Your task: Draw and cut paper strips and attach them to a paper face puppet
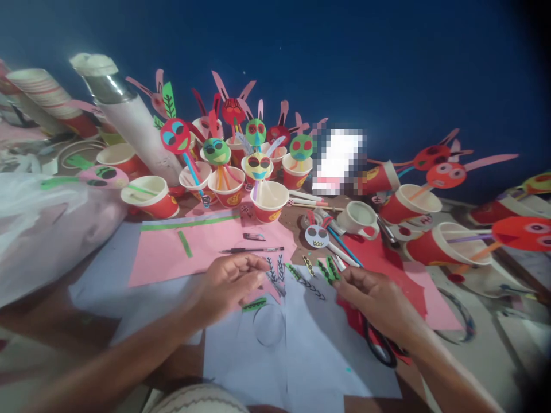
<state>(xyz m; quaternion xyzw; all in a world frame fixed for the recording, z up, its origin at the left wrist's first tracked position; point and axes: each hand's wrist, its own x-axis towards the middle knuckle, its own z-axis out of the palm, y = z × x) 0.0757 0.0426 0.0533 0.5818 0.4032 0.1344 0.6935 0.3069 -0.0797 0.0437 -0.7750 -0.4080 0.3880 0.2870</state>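
Your right hand (371,291) reaches the green strips (332,267), likely steadying them; left hand (235,282) curls nearby, can't tell if either grips anything.

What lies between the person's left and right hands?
The head view shows a green strip, a yellow strip and pale strips, all marked in black, between the left hand and right hand.

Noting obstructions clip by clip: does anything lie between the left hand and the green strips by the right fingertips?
Yes, but only low things: pale patterned strips and a yellow strip lie between the left hand and those green strips. Nothing tall visibly stands in that gap.
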